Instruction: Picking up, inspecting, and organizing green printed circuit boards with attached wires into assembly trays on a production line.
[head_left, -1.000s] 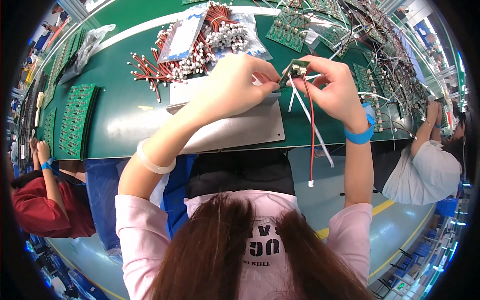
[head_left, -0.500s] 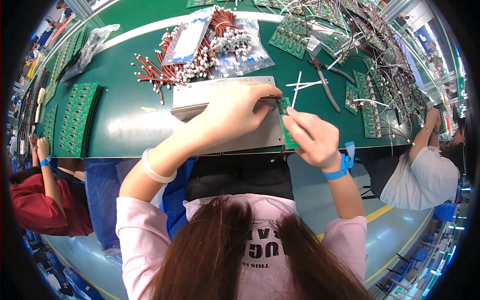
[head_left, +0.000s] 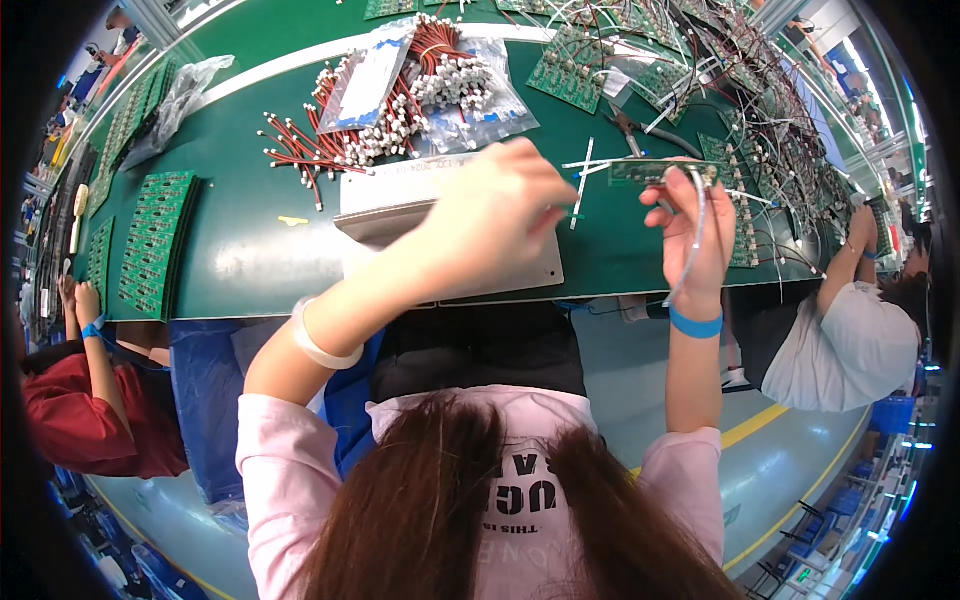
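View from above the worker's head, looking down on a green workbench (head_left: 250, 250). The right hand (head_left: 695, 225) is closed on a small green circuit board (head_left: 655, 172), held level just above the bench at its right-hand part; a thin pale cable (head_left: 690, 250) loops from the board down across the palm toward the blue wristband (head_left: 696, 324). The left hand (head_left: 500, 215) is curled, fingers drawn together over a grey metal plate (head_left: 480, 270) near the front edge of the bench. Whether it grips anything cannot be told; only a tiny green bit shows at its fingertips, beside the board.

Behind the left hand lies a white flat box (head_left: 400, 185), touching the plate. Further back, clear plastic bags (head_left: 470, 100) lie open and flat, with red wires ending in white plugs (head_left: 400, 110) spilling out of them onto the bench in a loose heap. A crumpled empty clear bag (head_left: 180, 95) sits at the far left. Stacks of green circuit boards (head_left: 150, 240) stand in rows along the left edge of the bench. More boards with trailing wires (head_left: 760, 130) crowd the right side, and pliers (head_left: 640, 130) lie just behind the held board.

A second person in a white shirt (head_left: 840, 340) works at the right end; a third in red (head_left: 80, 420) sits at the left.
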